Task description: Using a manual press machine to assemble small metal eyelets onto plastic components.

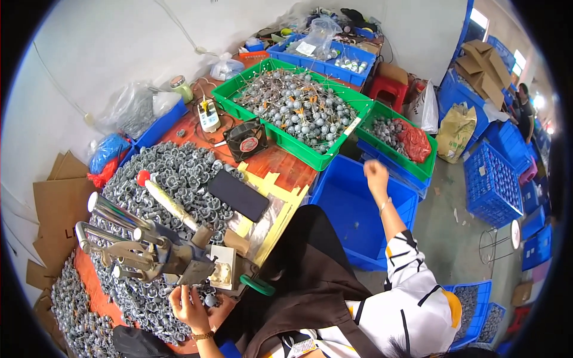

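at the near edge of the table, our left hand [190, 307] pinches a small grey metal part [208, 301] just under the lever press [149, 250], close to the heap of grey parts [173, 173]. our right hand [376, 173] is closed, raised over the blue crate [358, 209]; we cannot tell if it holds something.

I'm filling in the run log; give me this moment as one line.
left hand: at small grey part by hand press | right hand: raised, closed, over blue crate | bench: heaped grey parts
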A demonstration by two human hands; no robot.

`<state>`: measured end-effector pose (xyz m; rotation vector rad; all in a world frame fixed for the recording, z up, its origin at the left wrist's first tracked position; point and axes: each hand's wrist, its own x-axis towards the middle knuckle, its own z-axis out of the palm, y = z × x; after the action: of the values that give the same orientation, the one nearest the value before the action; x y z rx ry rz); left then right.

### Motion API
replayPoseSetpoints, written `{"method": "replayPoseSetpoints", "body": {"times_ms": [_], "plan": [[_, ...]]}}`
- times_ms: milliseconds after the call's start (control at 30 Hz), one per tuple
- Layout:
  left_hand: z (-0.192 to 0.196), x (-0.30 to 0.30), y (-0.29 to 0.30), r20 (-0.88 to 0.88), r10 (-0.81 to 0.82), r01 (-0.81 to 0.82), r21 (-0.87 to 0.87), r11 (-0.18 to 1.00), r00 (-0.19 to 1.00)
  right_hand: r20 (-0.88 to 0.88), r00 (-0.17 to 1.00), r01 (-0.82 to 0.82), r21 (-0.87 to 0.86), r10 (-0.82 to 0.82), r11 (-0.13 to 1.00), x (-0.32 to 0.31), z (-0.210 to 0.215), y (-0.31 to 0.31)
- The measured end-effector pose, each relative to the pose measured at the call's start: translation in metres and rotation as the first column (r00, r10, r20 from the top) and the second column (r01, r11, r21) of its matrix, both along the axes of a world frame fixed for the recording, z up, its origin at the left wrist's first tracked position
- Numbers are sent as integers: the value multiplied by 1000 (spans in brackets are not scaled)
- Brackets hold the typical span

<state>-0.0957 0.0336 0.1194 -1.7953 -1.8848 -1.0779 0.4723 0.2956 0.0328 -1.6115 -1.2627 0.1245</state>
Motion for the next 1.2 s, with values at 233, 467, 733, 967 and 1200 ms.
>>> {"method": "replayPoseSetpoints", "body": {"times_ms": [233, 467, 733, 967, 1200], "plan": [[-8, 54, 0, 145, -68, 72, -23, 997, 987, 554, 831, -117, 84, 51, 990, -63, 127, 128], [-7, 80, 12, 253, -37, 56, -68, 996, 967, 620, 778, -64, -83, 102, 994, -79, 129, 172], [-2, 87, 32, 389, -23, 45, -48, 998, 921, 180, 895, -447, 345, 409, 825, -175, 218, 143], [-3, 90, 31, 291, -38, 82, -142, 986, 956, 231, 846, -474, -91, 481, 876, -222, 148, 202], [-6, 82, 24, 272, -44, 85, -140, 986, 961, 143, 686, -679, -224, 713, 699, -241, 142, 199]]}}
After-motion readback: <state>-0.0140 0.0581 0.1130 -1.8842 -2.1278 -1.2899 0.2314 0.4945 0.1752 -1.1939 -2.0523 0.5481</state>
